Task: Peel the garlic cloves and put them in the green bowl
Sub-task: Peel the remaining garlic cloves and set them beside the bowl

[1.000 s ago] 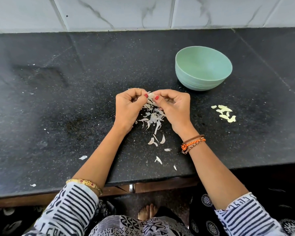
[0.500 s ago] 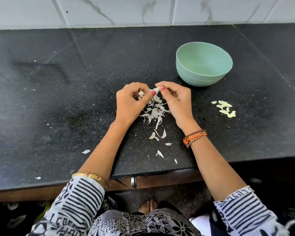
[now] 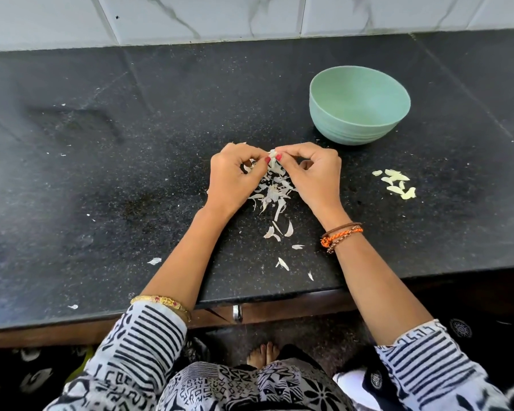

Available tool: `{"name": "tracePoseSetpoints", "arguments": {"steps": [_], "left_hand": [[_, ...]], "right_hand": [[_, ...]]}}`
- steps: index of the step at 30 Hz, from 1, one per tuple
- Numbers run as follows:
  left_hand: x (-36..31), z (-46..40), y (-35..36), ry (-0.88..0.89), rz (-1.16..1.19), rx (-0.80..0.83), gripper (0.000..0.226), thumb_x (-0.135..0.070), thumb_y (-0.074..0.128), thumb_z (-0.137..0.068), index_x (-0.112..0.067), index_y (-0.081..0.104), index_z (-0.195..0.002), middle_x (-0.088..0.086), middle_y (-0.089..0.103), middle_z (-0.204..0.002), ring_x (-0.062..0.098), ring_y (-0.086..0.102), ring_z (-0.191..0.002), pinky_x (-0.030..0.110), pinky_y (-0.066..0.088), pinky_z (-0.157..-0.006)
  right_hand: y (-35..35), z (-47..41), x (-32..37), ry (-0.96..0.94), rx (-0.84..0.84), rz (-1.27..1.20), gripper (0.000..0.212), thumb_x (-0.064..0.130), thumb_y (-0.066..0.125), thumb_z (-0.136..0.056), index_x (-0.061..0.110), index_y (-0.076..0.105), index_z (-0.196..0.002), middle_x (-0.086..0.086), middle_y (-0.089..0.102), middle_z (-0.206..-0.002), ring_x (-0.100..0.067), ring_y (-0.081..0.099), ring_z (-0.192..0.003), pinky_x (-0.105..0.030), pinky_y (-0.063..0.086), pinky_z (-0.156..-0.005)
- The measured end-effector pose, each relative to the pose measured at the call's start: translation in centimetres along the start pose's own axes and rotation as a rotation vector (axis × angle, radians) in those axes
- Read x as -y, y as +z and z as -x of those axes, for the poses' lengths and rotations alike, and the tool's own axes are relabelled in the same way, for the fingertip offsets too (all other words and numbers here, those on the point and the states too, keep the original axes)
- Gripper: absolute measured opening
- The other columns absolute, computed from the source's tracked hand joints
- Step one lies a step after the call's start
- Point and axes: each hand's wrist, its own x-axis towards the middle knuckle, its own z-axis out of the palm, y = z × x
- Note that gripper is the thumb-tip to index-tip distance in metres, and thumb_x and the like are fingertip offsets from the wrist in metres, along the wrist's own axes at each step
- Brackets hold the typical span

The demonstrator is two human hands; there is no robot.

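Fingertips point(image 3: 268, 160) of both my left hand point(image 3: 233, 176) and right hand point(image 3: 312, 173) pinch one garlic clove point(image 3: 273, 155), thumbs meeting over it, other fingers curled. Directly below them: loose skins point(image 3: 272, 192) heaped on the black counter point(image 3: 101, 173). Right of my fingers, well apart: yellowish peeled pieces point(image 3: 395, 183). Beyond, up and right: green bowl point(image 3: 359, 105), upright, interior bottom not visible.

both hands meet fingertip to fingertip, left hand point(image 3: 230, 176) and right hand point(image 3: 315, 173) each in a pinching grip.
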Motion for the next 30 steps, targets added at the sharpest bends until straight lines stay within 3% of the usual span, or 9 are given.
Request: {"name": "tracePoseSetpoints", "arguments": {"steps": [7,11,18,21,23,26,30], "left_hand": [[-0.2,0.2,0.1,-0.025,0.039,-0.005,0.025,-0.025,0.055,-0.072,-0.003,0.066,-0.065,-0.015,0.056,-0.065,-0.007,0.052,-0.065,0.011,0.038,-0.069],[-0.1,0.2,0.3,-0.023,-0.006,0.009,0.030,-0.030,0.048,-0.066,-0.003,0.056,-0.057,-0.018,0.047,-0.058,-0.003,0.043,-0.059,0.011,0.035,-0.063],[-0.4,0.2,0.4,-0.037,-0.016,0.053,0.029,-0.032,0.046,-0.064,-0.004,0.051,-0.055,-0.016,0.041,-0.054,0.000,0.037,-0.056,0.017,0.033,-0.057],[-0.4,0.0,0.1,-0.138,0.121,0.057,0.016,-0.020,0.055,-0.066,-0.018,0.047,-0.053,-0.015,0.044,-0.051,0.000,0.039,-0.050,0.011,0.030,-0.053],[-0.2,-0.3,-0.3,-0.206,0.219,0.053,0.020,-0.011,0.054,-0.065,-0.022,0.045,-0.052,-0.016,0.046,-0.048,-0.001,0.037,-0.048,0.012,0.030,-0.051],[0.1,-0.7,-0.6,-0.266,0.279,-0.021,0.020,-0.009,0.050,-0.066,-0.019,0.041,-0.051,-0.014,0.041,-0.048,0.000,0.032,-0.050,0.017,0.028,-0.050],[0.0,-0.3,-0.2,-0.163,0.181,-0.066,0.035,-0.015,0.048,-0.073,-0.021,0.026,-0.046,-0.013,0.025,-0.043,0.003,0.024,-0.046,0.015,0.028,-0.052]], "right_hand": [[-0.1,-0.1,-0.2,0.007,0.014,0.029,0.009,0.010,0.071,-0.077,0.007,0.074,-0.085,0.008,0.065,-0.078,0.013,0.056,-0.065,-0.005,0.038,-0.061],[0.1,0.0,-0.3,-0.026,0.059,0.075,0.006,0.007,0.070,-0.076,0.008,0.074,-0.079,0.007,0.066,-0.076,0.011,0.056,-0.065,-0.005,0.038,-0.062],[0.1,0.1,-0.4,-0.079,0.090,0.084,0.008,0.005,0.066,-0.075,0.008,0.073,-0.076,0.010,0.062,-0.077,0.010,0.056,-0.067,-0.006,0.040,-0.066],[0.0,0.1,0.0,-0.015,0.130,-0.013,0.012,0.002,0.067,-0.077,0.011,0.073,-0.082,0.011,0.064,-0.077,0.009,0.058,-0.069,-0.011,0.044,-0.065],[-0.3,0.0,0.6,0.058,0.178,-0.162,0.018,-0.001,0.066,-0.079,0.016,0.070,-0.080,0.016,0.066,-0.073,0.004,0.060,-0.069,-0.018,0.049,-0.066],[-1.1,-0.3,1.1,0.181,0.125,-0.432,0.023,-0.008,0.060,-0.081,0.014,0.066,-0.075,0.015,0.067,-0.062,0.004,0.060,-0.065,-0.012,0.046,-0.066],[-1.3,-0.5,1.0,0.231,0.087,-0.391,0.021,-0.005,0.060,-0.083,0.009,0.066,-0.097,0.015,0.068,-0.069,0.004,0.063,-0.072,-0.011,0.046,-0.069]]}}
